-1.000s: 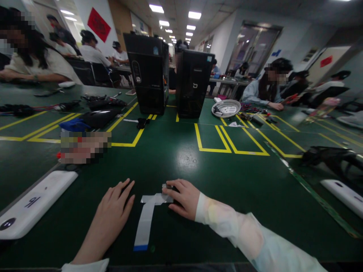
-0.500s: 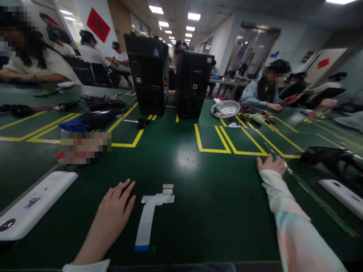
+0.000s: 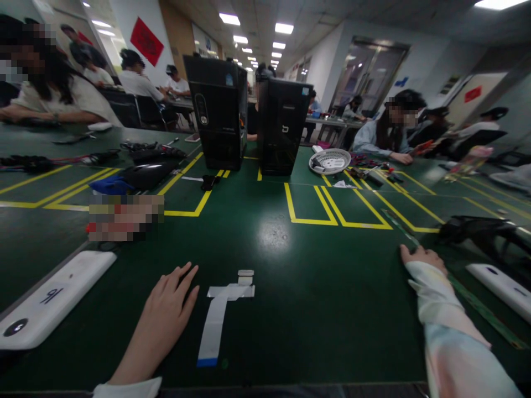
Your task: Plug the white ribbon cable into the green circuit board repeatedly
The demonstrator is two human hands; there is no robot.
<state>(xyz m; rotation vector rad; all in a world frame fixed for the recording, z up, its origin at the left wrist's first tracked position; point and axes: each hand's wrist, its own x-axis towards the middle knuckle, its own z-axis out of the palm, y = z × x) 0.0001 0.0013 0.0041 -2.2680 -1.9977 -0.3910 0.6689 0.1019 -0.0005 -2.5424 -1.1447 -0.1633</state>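
Note:
My left hand [image 3: 172, 307] lies palm down on the green table [image 3: 315, 315], its fingers stretched out and slightly apart, holding nothing. Just right of it, not touched, is a flat white ribbon cable [image 3: 213, 329] with a blue end and clear tape across its upper part. At the right, my right hand [image 3: 425, 258] rests over a long thin green strip [image 3: 481, 309], thumb apart from the fingers. Part of the strip is hidden under that hand and sleeve; it runs out on both sides.
Two black computer towers [image 3: 218, 116] stand at the back. A white basket [image 3: 329, 161] sits behind yellow tape outlines [image 3: 313, 222]. White casings [image 3: 58, 298] lie at both sides, with a black frame [image 3: 477, 235] at right. Co-workers sit around the table.
My right hand has slid right and nearer along the green strip. The left hand and the ribbon cable have stayed in place.

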